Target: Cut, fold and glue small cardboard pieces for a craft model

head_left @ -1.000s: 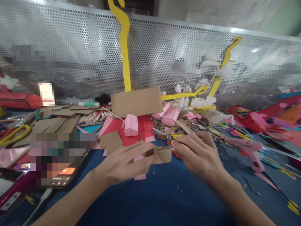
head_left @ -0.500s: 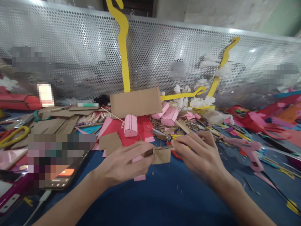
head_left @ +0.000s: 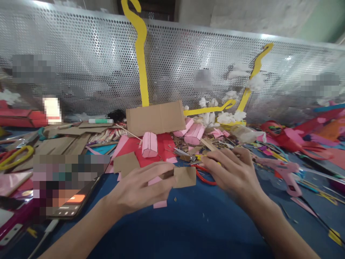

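Head view. Left hand (head_left: 140, 187): fingers pinched shut on a small cardboard piece (head_left: 184, 177), held just above the blue tabletop (head_left: 188, 230). Right hand (head_left: 234, 172): fingers curled over yellow-and-red scissors (head_left: 206, 176); grip cannot be told. Pink paper house (head_left: 150, 144) behind, apart.

text: none legible | phone screen (head_left: 72, 199): blurred | labels on mesh panel (head_left: 81, 72): pixelated
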`<state>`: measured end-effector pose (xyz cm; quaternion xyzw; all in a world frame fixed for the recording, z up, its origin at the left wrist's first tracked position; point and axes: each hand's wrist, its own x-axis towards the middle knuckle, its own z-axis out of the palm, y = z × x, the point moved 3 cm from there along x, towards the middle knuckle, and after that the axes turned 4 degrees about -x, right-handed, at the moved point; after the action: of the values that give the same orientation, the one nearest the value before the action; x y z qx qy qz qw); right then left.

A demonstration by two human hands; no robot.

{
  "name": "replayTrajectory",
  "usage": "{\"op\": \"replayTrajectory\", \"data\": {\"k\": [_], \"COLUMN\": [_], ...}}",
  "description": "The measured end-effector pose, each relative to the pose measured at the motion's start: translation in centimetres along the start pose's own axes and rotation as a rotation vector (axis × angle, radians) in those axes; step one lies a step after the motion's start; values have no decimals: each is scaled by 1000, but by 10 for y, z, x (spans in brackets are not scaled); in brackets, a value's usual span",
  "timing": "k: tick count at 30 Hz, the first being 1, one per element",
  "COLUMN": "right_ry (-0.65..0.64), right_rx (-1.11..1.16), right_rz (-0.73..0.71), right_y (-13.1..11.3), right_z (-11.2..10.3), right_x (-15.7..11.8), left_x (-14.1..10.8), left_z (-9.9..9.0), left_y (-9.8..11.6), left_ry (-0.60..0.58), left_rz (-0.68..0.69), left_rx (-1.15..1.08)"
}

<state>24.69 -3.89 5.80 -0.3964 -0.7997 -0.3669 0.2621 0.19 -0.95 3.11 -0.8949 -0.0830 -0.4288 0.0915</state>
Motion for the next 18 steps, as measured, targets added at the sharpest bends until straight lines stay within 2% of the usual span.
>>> {"op": "replayTrajectory", "data": {"k": [2, 5, 7, 9, 11, 13, 18], "right_ry": [20, 35, -46, -182, -300, -362, -349], "right_rx": [94, 481, 834, 1160, 1389, 1510, 1520], "right_rz": [102, 442, 638, 756, 841, 884, 863], "right_y": [5, 11, 7, -4, -16, -25, -28], "right_z": [2, 11, 22, 32, 39, 42, 43], "right_x": [0, -3, -5, -7, -8, -9, -11], "left_x": [-3, -5, -4, -3, -3, -3, -3], "left_z": [-1, -2, -3, -4, -4, -4, -1], "left_y": [-2, -3, -2, -2, -1, -1, -2], "left_ry": [14, 27, 35, 59, 74, 84, 118], "left_rz": [-2, -14, -22, -22, -21, -17, -26], "left_rx": [10, 15, 27, 33, 28, 22, 26]}}
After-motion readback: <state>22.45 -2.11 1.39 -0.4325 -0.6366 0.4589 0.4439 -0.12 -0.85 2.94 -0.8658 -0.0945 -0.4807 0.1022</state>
